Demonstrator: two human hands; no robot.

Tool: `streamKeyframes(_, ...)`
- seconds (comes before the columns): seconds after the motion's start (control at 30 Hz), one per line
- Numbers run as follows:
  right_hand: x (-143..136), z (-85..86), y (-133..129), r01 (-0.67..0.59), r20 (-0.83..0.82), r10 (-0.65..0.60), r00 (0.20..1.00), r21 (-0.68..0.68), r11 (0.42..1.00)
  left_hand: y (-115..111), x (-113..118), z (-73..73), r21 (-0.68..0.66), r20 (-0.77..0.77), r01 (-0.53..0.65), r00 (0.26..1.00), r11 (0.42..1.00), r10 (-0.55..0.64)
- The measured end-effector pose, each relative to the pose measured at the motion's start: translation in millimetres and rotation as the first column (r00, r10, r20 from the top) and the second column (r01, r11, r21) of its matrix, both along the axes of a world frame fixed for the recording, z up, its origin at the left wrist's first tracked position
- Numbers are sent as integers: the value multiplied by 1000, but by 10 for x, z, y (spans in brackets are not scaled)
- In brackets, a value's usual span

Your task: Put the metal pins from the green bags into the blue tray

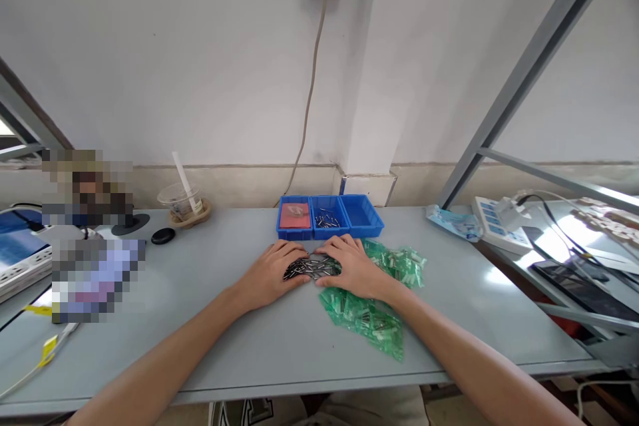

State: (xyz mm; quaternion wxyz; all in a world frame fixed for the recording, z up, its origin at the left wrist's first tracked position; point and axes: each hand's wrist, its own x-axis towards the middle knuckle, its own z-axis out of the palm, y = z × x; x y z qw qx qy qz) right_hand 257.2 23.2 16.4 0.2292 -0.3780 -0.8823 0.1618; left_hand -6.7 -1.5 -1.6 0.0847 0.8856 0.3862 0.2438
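A heap of small, dark, shiny metal pins lies on the grey table, and both my hands are curved around it. My left hand cups the heap from the left, its fingers on the far side and its thumb on the near side. From the right, my right hand closes in the same way, with its thumb tip near the left thumb. Crumpled green plastic bags holding small parts lie beside and under my right wrist. The pins' exact kind is too small to tell.
Behind my hands stand joined blue bins: one with a red packet, one with loose pins, and a right-hand bin. A plastic cup with a straw stands at left. Power strips and metal frame posts flank the table.
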Motion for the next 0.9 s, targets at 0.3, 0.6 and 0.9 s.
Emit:
streamKeyframes(0.3, -28, -59, 17, 2, 24, -2, 1000, 25, 1000, 6, 16, 9, -4, 6, -16, 1000, 1000, 16)
streamKeyframes(0.6, -56, -23, 36, 48, -175, -46, 984, 7, 999, 41, -4, -49, 6, 19, -19, 1000, 1000, 19)
streamKeyframes(0.9, -59, -24, 39, 31, -352, -84, 932, -153, 988, 19, 2, -20, 9, 34, -23, 999, 1000, 23)
